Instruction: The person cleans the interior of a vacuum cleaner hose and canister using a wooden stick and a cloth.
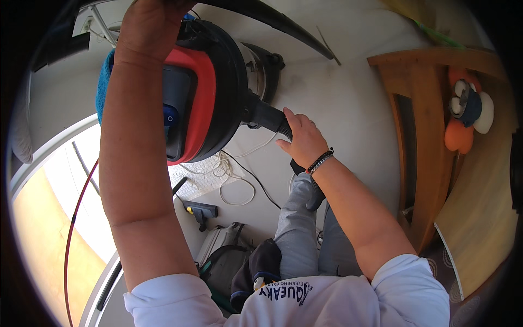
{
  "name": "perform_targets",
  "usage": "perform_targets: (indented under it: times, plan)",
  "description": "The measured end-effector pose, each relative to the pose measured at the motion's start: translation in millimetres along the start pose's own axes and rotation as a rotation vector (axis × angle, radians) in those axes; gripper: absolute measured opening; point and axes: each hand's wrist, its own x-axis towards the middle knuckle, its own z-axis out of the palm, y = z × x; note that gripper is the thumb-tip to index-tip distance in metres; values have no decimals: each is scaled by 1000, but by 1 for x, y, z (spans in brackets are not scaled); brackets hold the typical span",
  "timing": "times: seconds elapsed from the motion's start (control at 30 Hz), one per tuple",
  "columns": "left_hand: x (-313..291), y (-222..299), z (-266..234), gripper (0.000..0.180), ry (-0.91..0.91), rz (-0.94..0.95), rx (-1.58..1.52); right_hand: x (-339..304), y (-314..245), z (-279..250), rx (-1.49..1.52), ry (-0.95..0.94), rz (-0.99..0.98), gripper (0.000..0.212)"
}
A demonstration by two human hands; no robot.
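A drum-shaped vacuum cleaner (229, 92) with a red and black top stands in front of me. My right hand (306, 136) is on the black ribbed hose (284, 129) where it leaves the connector on the vacuum's side, thumb and fingers on either side of it. My left arm reaches across the vacuum's top, past its blue switch (170, 115). At the upper edge of the picture is my left hand (152, 24), near a long black tube (267, 19); its fingers are mostly cut off or hidden.
A floor nozzle (201, 211) lies near a grey and black bag (223, 245). Loose white cable (239, 203) coils on the floor below the vacuum. Wooden furniture (427, 147) stands at the right, and a blue cloth (103, 82) hangs at the vacuum's left.
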Motion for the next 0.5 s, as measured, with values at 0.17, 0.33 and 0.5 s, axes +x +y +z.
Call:
perform_targets:
  times: [0.17, 0.33, 0.5]
  plan:
    - [6, -26, 6, 27, -225, 133, -174, 44, 2, -1, 255, -325, 191, 57]
    - [15, -34, -3, 26, 60, 145, -98, 46, -9, -9, 175, -419, 194, 53]
    - [24, -42, -15, 32, -19, 70, -203, 74, 8, -13, 228, -556, 83, 46]
